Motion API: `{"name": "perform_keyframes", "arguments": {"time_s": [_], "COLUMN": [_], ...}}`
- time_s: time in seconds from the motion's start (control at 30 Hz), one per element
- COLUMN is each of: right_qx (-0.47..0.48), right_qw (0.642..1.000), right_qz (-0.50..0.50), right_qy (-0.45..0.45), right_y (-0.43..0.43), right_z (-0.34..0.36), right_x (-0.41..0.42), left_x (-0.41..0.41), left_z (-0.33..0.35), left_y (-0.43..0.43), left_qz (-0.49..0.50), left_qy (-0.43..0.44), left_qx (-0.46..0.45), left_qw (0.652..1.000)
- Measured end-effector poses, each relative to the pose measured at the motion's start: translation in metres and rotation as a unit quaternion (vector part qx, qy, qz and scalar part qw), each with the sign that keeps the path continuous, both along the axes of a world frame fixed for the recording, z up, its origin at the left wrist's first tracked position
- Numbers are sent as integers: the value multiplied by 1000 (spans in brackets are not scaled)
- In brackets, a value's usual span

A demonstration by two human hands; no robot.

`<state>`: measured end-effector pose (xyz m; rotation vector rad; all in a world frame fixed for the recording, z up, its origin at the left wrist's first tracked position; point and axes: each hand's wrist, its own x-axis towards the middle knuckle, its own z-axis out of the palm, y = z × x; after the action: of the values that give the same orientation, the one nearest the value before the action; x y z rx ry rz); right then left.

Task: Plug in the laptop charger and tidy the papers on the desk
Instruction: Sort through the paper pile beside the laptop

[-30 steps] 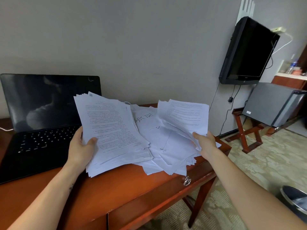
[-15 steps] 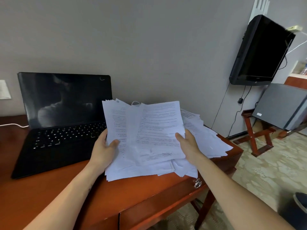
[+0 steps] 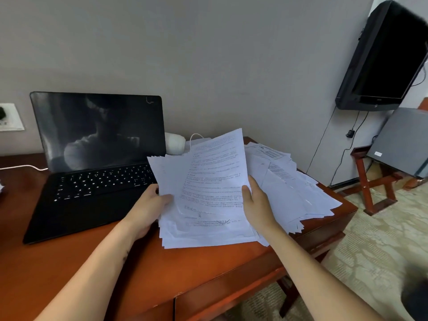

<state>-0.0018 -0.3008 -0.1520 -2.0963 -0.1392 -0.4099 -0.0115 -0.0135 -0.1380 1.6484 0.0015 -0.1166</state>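
A thick stack of printed white papers is held tilted above the red-brown desk. My left hand grips its left edge and my right hand grips its right edge, thumbs on top. More loose sheets lie fanned on the desk's right end. An open black laptop with a dark screen stands to the left. A white charger brick with its cable lies behind the papers. A white cable runs along the desk at the far left, below a wall socket with a dark plug in it.
A black television hangs on the wall at the right, above a grey box on a wooden folding stand. Patterned carpet lies beyond the desk's right edge. A dark round object sits at the bottom right corner.
My right hand carried a bundle of sheets leftward onto the stack in my left hand; both hands now hold one combined stack. The view has shifted left, showing the wall socket.
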Motion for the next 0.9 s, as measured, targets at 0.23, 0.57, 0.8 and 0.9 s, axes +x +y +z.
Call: {"name": "perform_keyframes", "arguments": {"time_s": [0.23,0.57,0.8,0.9], "right_qx": [-58,-210,103,221], "right_qw": [997,978,991,970], "right_qz": [42,-4,40,80], "right_qy": [21,-14,70,63], "right_y": [-9,0,11,17], "right_z": [-14,-5,37,71], "right_x": [12,5,-15,-28], "left_x": [-6,-20,-59,-72], "left_z": [7,9,19,36], "left_y": [-1,-14,-22,-19], "left_qz": [-48,23,79,107], "left_qy": [-3,-49,-241,-279], "left_qx": [2,49,95,99], "left_qw": [999,997,963,949]}}
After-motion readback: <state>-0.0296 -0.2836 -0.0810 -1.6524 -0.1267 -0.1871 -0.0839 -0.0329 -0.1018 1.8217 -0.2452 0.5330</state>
